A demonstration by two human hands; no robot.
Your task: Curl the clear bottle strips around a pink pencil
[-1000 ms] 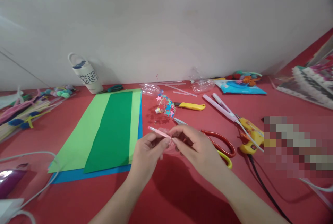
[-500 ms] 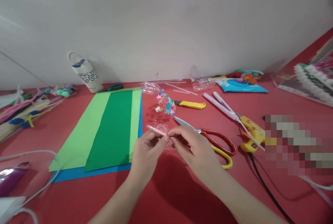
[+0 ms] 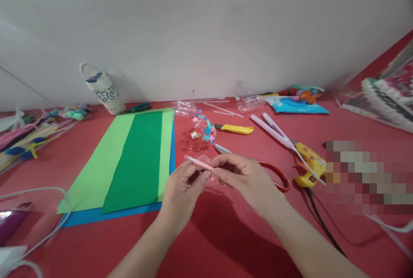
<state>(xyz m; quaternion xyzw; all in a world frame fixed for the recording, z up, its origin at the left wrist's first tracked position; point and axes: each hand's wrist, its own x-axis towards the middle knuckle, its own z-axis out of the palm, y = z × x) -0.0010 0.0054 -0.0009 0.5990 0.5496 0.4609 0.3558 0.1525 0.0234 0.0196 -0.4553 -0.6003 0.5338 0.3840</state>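
Between my hands lies a pink pencil [image 3: 197, 162], its eraser end pointing up and to the left. My left hand [image 3: 184, 192] is closed around its middle, thumb and fingers pinched. My right hand [image 3: 247, 179] pinches the pencil's lower right end, and the tip is hidden by the fingers. Just behind and under the fingers shows a piece of clear plastic [image 3: 214, 185]; whether a hand touches it I cannot tell. Scissors [image 3: 278, 174] with red and yellow handles lie partly behind my right hand. Beyond the hands rests a clear round plastic piece with star stickers [image 3: 205, 129].
A yellow utility knife [image 3: 237, 129], a pink straightener-like tool [image 3: 272, 131] and a yellow glue gun [image 3: 309, 164] lie to the right. Green sheets [image 3: 137, 162] are at left, near a white tumbler [image 3: 106, 94]. Clear plastic bottle pieces [image 3: 251, 103] sit by the wall.
My right hand has slid slightly along the pencil and turned flatter, covering more of the scissors. More of the clear plastic shows beneath the fingers. The view has shifted slightly.
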